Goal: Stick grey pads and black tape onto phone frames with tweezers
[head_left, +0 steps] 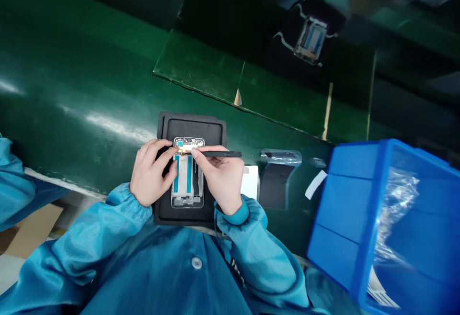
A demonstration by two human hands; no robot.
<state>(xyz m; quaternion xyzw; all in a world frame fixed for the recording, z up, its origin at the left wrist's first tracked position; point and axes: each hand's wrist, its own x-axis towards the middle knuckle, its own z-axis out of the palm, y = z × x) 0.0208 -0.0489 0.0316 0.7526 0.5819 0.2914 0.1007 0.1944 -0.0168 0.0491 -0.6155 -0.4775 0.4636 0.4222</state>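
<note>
A smartphone mid-frame [187, 181] lies on a black rubber work mat [192, 128], with a circuit board at its far end and teal strips down its middle. My left hand [153, 174] holds the frame's upper left edge, fingers over the rim. My right hand [219, 181] pinches a slim black spudger [224, 154], and its tip and my fingertips sit at the far end of the frame, over a small gold part. My hands hide part of the frame's upper half.
A blue plastic bin [345, 209] holding clear bags stands at the right of the green workbench [72, 90]. Beside the mat are a white card [250, 181] and a black item in clear plastic [278, 176]. Another phone frame [309, 40] lies farther off. A blue sleeve [14, 185] shows at far left.
</note>
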